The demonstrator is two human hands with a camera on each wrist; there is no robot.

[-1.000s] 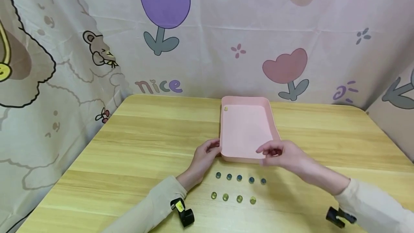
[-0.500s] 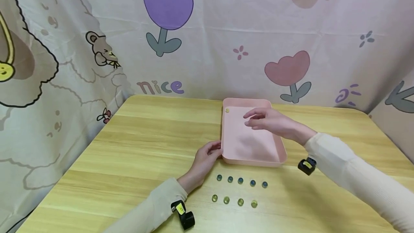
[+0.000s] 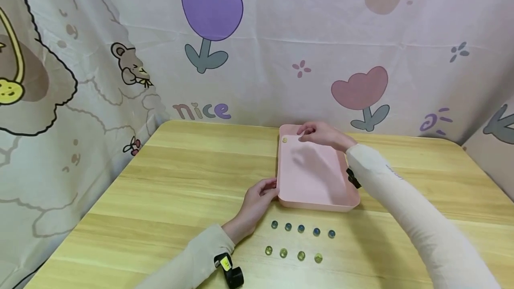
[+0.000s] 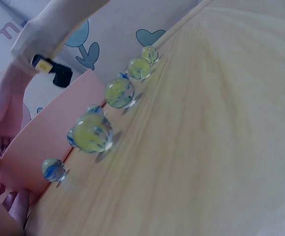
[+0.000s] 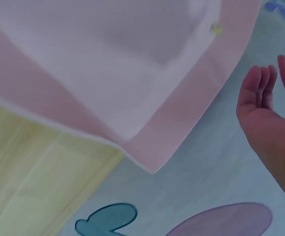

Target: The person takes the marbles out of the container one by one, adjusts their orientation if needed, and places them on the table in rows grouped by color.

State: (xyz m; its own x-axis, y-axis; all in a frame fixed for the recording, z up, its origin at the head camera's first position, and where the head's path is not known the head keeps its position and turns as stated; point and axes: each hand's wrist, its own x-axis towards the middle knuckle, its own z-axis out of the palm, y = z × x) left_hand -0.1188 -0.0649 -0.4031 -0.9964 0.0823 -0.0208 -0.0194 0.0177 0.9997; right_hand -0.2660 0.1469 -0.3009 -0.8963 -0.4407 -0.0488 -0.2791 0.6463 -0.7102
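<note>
A shallow pink tray (image 3: pixel 315 177) lies on the table, with one yellow marble (image 3: pixel 284 140) inside near its far left corner. My left hand (image 3: pixel 254 202) holds the tray at its near left corner, thumb and bent fingers against the wall. Over the far end of the tray is my right hand (image 3: pixel 321 135), fingers bent and pointing left, just right of that marble. In the right wrist view the thumb and index finger stand apart, with nothing seen between them. In front of the tray lie a row of blue marbles (image 3: pixel 301 229) and a row of yellow marbles (image 3: pixel 301 256).
The wooden table (image 3: pixel 180 168) reaches back to a printed cloth (image 3: pixel 265 57) hanging behind it. The tray's far end is near that cloth. A camera (image 3: pixel 233 275) is strapped to the left wrist, another (image 3: pixel 353 178) to the right.
My right hand has moved from the tray's near right corner across to its far end, beside the yellow marble. The left hand stays at the tray; the view has shifted slightly.
</note>
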